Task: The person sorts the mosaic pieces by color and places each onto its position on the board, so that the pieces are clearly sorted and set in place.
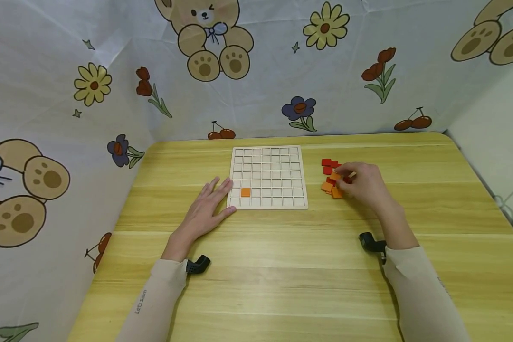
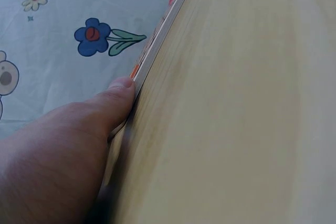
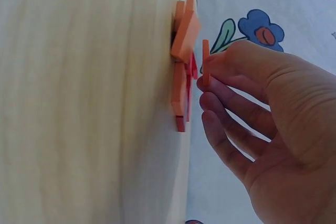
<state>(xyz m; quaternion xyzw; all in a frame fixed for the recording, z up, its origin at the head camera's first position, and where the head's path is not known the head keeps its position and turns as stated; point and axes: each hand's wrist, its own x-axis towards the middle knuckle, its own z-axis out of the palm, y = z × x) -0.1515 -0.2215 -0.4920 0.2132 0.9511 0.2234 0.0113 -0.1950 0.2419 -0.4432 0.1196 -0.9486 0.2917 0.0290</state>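
A pale wooden grid board (image 1: 267, 171) lies on the table, with one orange tile (image 1: 245, 192) in a cell of its lower left part. My left hand (image 1: 205, 209) rests flat with spread fingers at the board's left edge; in the left wrist view its thumb (image 2: 118, 95) touches the board's side. To the right of the board, my right hand (image 1: 365, 183) is over a small pile of red and orange square tiles (image 1: 327, 186). Between thumb and fingertips it pinches a thin orange tile (image 3: 206, 62), held just above the pile in the right wrist view.
The wood-grain table (image 1: 282, 275) reaches back to a white cloth (image 1: 261, 95) printed with bears, flowers and cherries. A black wrist camera (image 1: 198, 264) sits at the left cuff, another black camera (image 1: 372, 242) at the right cuff.
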